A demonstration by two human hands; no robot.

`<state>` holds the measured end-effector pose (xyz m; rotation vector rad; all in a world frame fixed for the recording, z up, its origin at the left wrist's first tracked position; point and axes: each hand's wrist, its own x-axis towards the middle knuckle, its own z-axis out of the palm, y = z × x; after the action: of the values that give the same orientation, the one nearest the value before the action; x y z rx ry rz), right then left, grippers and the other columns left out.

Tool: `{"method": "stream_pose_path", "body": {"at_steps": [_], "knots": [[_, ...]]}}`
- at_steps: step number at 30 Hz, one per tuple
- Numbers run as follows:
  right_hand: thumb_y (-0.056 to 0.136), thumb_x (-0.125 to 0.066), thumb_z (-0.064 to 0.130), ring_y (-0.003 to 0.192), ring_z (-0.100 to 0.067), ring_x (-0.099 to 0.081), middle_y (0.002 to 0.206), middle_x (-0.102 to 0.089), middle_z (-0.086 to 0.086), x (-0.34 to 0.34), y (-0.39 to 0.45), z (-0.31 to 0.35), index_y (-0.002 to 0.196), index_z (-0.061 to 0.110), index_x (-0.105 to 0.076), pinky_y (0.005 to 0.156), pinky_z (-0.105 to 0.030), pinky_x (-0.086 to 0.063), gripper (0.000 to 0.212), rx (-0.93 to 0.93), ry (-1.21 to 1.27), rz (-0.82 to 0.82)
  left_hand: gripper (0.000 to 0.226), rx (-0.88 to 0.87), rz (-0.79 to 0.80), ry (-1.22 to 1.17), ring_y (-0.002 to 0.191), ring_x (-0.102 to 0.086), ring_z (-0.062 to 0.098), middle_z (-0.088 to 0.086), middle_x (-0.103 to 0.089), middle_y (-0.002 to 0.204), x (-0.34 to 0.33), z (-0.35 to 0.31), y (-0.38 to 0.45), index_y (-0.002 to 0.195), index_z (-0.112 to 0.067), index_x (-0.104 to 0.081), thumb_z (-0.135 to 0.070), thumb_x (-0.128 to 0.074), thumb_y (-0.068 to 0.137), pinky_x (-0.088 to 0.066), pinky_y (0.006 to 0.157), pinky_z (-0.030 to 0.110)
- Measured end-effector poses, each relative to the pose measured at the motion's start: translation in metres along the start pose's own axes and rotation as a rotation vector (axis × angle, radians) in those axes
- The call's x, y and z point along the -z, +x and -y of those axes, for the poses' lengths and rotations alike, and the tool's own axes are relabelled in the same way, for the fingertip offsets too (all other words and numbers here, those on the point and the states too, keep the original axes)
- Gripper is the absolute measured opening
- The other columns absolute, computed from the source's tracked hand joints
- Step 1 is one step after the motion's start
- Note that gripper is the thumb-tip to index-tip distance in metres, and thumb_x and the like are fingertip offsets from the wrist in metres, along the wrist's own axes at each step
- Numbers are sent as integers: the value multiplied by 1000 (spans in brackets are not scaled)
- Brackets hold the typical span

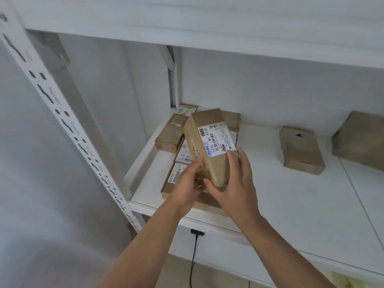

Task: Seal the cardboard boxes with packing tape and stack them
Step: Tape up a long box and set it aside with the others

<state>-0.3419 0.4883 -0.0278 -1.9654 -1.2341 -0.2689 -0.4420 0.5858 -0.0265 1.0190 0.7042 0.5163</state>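
A white metal shelving unit (291, 215) with a slotted upright (68, 123) is filling the view, its smooth boards carrying brown cardboard parcels. At the far right a large crumpled brown box (361, 140) is sitting, and near it a smaller taped box (301, 150) is lying flat. At the left end a pile of flat boxes (172, 134) is lying, some showing white barcode labels, one partly reading "A05". Above this pile both hands are holding a tilted oblong cardboard box (207, 146); its white shipping label (217, 140) is reading "501E- M1 A21B" with barcodes. The left hand (187, 183) is curling round the near lower corner, and the right hand (232, 183) is gripping the near end, fingers wrapping over the top.
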Motion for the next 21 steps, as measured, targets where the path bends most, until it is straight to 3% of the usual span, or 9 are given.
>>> {"method": "stream_pose_path", "body": {"at_steps": [3, 6, 9, 12, 14, 16, 19, 21], "knots": [[73, -76, 49, 122, -34, -46, 144, -39, -18, -3, 3, 11, 141, 9, -39, 78, -42, -57, 87, 69, -67, 24, 62, -6, 143, 39, 129, -56, 17, -4, -63, 136, 3, -5, -1, 141, -38, -53, -71, -51, 88, -44, 109, 44], [77, -64, 58, 124, -28, -43, 148, -36, -13, -2, 7, 19, 143, 11, -41, 84, -39, -53, 85, 152, -53, 125, 52, 8, 168, -68, 124, -61, 25, 4, -66, 132, 11, -17, -5, 139, -32, -56, -57, -54, 93, -46, 106, 50], [87, -60, 52, 133, -7, -42, 151, -36, 12, 7, 15, 30, 150, 33, -24, 102, -37, -48, 76, -12, 426, 381, 55, -37, 130, -126, 124, -59, 33, 13, -64, 133, 31, -27, -4, 139, -23, -56, -53, -54, 93, -45, 107, 51], [94, -63, 34, 120, 4, -54, 133, -51, 29, 7, 28, 41, 135, 58, -29, 93, -23, -52, 58, -202, 764, 493, 47, -41, 137, -96, 116, -64, 27, 11, -67, 128, 42, -38, -10, 134, -21, -59, -47, -50, 96, -49, 97, 41], [96, -62, 30, 110, 8, -59, 126, -55, 28, -2, 36, 45, 137, 54, -32, 83, -17, -54, 56, -314, 858, 523, 46, -17, 159, -83, 116, -64, 24, 8, -68, 128, 48, -42, -13, 132, -23, -60, -47, -46, 95, -49, 96, 38], [96, -60, 29, 104, 5, -63, 127, -58, 22, -14, 38, 50, 144, 47, -31, 79, -20, -56, 59, -424, 944, 556, 45, -16, 132, -104, 121, -62, 26, 8, -67, 129, 53, -47, -16, 131, -24, -61, -47, -48, 94, -47, 101, 41], [97, -58, 28, 110, -4, -64, 130, -61, 13, -36, 32, 59, 145, 44, -33, 92, -35, -56, 57, -486, 992, 535, 38, -55, 45, -150, 124, -60, 31, 10, -68, 128, 62, -46, -16, 126, -25, -66, -45, -56, 94, -45, 107, 48], [94, -60, 38, 114, -7, -63, 131, -61, 12, -50, 30, 65, 145, 46, -34, 99, -43, -52, 58, -517, 992, 530, 40, -55, 2, -151, 122, -62, 31, 10, -69, 126, 67, -45, -17, 128, -25, -64, -45, -59, 93, -46, 106, 49]]}}
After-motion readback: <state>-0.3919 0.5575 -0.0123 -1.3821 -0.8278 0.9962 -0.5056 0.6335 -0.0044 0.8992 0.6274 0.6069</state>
